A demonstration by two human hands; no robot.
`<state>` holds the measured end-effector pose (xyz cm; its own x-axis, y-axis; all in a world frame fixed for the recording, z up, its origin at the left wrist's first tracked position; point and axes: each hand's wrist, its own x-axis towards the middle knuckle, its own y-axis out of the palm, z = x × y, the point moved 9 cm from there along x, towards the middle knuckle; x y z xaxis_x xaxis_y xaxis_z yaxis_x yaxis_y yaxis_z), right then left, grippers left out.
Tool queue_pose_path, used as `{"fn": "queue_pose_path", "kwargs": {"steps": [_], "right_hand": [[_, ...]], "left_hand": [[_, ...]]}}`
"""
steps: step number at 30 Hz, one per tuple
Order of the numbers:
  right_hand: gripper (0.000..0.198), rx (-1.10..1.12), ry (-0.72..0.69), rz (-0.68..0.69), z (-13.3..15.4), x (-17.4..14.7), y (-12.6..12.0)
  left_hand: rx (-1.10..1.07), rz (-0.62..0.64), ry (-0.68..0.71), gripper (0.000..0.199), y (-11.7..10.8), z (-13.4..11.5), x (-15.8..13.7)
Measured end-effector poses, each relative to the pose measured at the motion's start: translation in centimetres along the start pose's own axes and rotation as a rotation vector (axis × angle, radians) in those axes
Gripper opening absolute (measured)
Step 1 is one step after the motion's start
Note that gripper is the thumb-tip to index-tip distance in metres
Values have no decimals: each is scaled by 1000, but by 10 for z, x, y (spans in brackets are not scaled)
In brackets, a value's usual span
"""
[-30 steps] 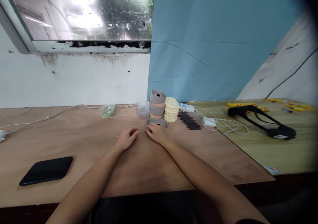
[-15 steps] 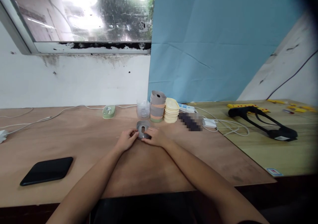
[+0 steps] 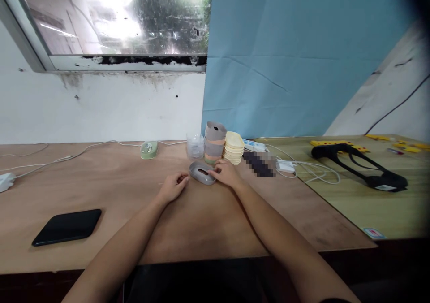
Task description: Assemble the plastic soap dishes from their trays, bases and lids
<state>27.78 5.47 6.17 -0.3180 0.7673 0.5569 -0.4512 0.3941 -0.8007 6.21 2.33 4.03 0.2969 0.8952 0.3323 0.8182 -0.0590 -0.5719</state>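
A shallow grey oval shell (image 3: 196,174) with a long slot in its floor sits on the brown tabletop, slanting down to the right. My right hand (image 3: 228,173) has its thumb and fingers closed on the shell's right end. Left of the shell, my left hand (image 3: 174,187) lies on the table, loosely curled, thumb and forefinger apart and nothing held. Right behind the shell stands a stack of grey, orange and green shells (image 3: 215,148), beside a pile of pale yellow lids (image 3: 234,150) and a stack of clear plastic pieces (image 3: 195,149).
A green oval assembled piece (image 3: 148,149) stands near the wall. The black phone (image 3: 67,227) lies at front left. White cables and a white adapter (image 3: 285,166) are to the right, with a black strap-like frame (image 3: 386,180) on the adjoining wooden table.
The grey shell has turned from lengthwise to slantwise and shifted right. My right hand moved up and right with it. My left hand has let go of its left side.
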Motion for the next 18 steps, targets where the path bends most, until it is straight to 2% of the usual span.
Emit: {"fn": "queue_pose_path", "kwargs": {"steps": [3, 5, 8, 12, 14, 16, 18], "right_hand": [[38, -89, 82, -75, -20, -1, -12], [36, -112, 91, -131, -20, -2, -21], [34, -96, 18, -156, 1, -3, -25], [25, -39, -149, 5, 40, -3, -2], [22, -40, -202, 73, 51, -3, 10], [20, -44, -220, 90, 52, -4, 16], [16, -33, -220, 83, 49, -3, 17]], "left_hand": [[20, -4, -6, 34, 0, 2, 1], [23, -1, -6, 34, 1, 2, 1], [38, -1, -9, 35, 1, -1, 0], [99, -18, 10, 36, -2, 5, 3], [192, -80, 58, 35, -13, 13, 10], [351, -192, 101, 33, -32, 24, 20], [484, -339, 38, 33, -59, 44, 31]]}}
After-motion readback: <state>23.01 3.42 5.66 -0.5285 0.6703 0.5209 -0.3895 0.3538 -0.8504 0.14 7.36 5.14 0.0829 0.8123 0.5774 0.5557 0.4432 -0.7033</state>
